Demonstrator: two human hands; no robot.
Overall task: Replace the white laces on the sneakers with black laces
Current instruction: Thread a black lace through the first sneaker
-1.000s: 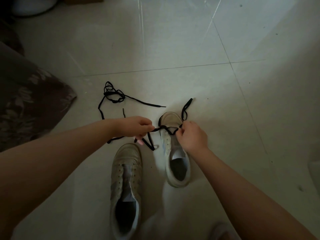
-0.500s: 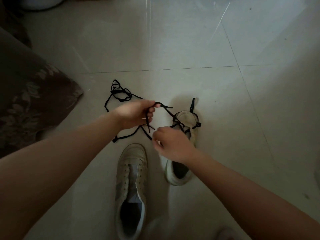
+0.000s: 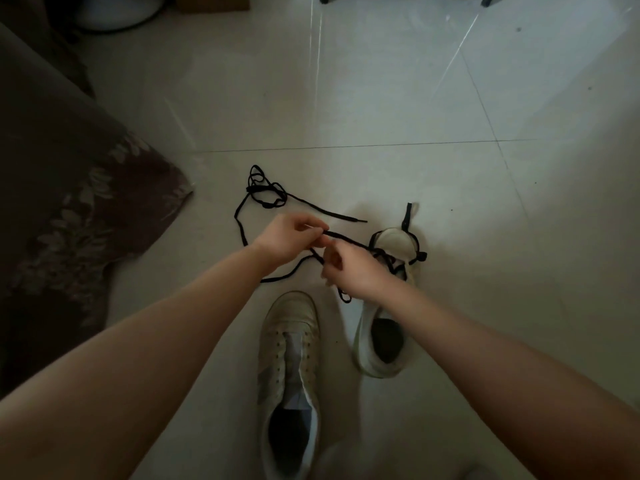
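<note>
Fingers of the left hand (image 3: pixel 284 237) and right hand (image 3: pixel 349 271) pinch the black lace (image 3: pixel 349 241) — it trails to the right sneaker (image 3: pixel 388 327).

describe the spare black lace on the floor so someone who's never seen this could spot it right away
Start from the dark floral cushion at the left and look right across the pale tiled floor. The spare black lace lies there in a loose tangle, beyond the left hand. Unlike the lace threaded through the far sneaker, it joins no shoe.

Dim, soft frame; brighter floor upper right.
</note>
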